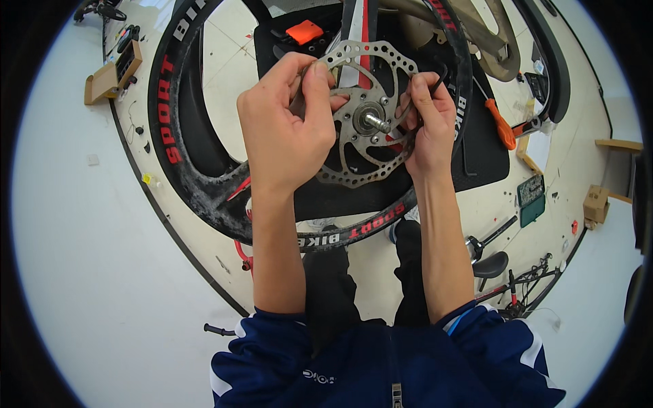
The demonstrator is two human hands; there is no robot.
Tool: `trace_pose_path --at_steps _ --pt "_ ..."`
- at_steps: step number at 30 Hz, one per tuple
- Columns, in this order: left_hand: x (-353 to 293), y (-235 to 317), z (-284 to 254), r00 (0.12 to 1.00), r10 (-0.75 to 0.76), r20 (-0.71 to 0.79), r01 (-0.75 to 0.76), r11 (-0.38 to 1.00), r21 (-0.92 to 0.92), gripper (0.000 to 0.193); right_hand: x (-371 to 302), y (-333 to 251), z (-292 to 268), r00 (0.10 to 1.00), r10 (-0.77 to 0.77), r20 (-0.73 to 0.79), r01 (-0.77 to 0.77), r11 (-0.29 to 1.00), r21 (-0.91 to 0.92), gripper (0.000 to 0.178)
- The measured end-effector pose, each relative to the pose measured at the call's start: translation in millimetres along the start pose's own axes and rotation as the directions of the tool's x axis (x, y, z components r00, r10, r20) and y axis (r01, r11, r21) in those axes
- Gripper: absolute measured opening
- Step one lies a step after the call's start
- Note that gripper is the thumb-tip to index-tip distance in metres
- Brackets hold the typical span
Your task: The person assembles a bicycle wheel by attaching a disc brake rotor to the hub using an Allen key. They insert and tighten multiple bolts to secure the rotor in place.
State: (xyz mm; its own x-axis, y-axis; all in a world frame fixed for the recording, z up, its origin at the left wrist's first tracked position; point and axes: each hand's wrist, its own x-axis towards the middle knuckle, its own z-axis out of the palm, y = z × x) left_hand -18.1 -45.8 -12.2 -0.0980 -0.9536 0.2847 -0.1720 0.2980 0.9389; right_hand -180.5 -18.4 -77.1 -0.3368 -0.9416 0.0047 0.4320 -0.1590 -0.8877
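Observation:
A silver disc brake rotor [354,178] with a drilled rim faces up around a hub with a threaded axle [376,123]. My left hand [289,122] pinches the rotor's left edge between thumb and bent fingers; some fingertips are hidden behind it. On the right edge, the closed fingers of my right hand [432,119] grip the rim. A dark bent rod [442,73], like a hex key, sticks out by the right fingers; whether they hold it is unclear. Under the rotor lies a black bicycle wheel [194,178] with red and white lettering and wide spokes.
A black mat-like surface [491,166] lies beneath the wheel. On its right rest an orange-handled screwdriver [500,124] and another hex key [466,155]. An orange piece [304,32] sits beyond my left hand. A green case [531,200] and bicycle parts [491,264] are on the floor.

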Motion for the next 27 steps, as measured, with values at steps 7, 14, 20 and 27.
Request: trace_pose_path --at_steps 7,14,20,27 --pt "-3.3 -4.4 -2.1 1.0 -0.018 -0.008 0.018 1.0 -0.023 0.021 4.9 -2.3 1.3 1.0 -0.01 0.012 0.011 1.0 -0.024 0.016" --pt "-3.2 -3.1 3.2 0.996 -0.02 -0.085 0.014 0.997 -0.071 0.019 10.6 -16.8 -5.3 0.996 -0.065 -0.059 0.053 0.979 -0.195 0.022" --pt "-3.8 -3.8 4.1 0.994 -0.016 -0.111 0.007 0.997 -0.076 0.025 -59.9 -57.5 -8.6 0.982 0.187 -0.015 -0.176 0.89 -0.421 0.033" --pt "-5.9 -6.7 7.2 0.984 0.043 -0.172 -0.06 0.994 -0.096 0.027 -87.7 -40.7 8.6 0.82 0.51 0.26 -0.535 0.844 0.031 0.037"
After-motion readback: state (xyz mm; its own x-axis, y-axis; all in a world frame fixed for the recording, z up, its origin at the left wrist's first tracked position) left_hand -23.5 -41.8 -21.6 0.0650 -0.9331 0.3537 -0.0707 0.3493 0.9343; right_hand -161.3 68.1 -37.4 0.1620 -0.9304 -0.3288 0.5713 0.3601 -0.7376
